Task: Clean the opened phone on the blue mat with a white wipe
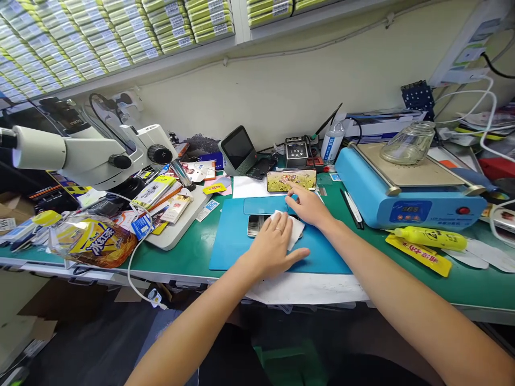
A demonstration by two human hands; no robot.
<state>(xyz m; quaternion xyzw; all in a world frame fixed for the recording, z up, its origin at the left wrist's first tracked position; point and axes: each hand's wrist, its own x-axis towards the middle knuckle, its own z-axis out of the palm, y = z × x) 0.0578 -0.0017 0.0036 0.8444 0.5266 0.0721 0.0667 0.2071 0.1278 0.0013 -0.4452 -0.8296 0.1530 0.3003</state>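
My left hand [277,241] lies flat, thumb stretched out to the side, pressing a white tissue [296,231] down with its fingers. Beneath them is an opened phone [253,226] on a blue mat [229,249]; most of it is covered. A ring shows on one finger. My right hand [308,206] reaches past it, index finger extended to the lit screen of a propped-up phone [303,181]; it holds nothing. Whether that fingertip touches the glass I cannot tell. Behind the tissue, a flat phone-sized panel outline [261,205] shows on the mat.
At left stand a microscope [96,161] and a large iced-tea bottle [96,241]. A blue heating machine [410,198] with a glass jar [410,142] is at right, beside tweezers [352,209] and a yellow tube [434,237]. A small black-screened device [239,151] stands behind.
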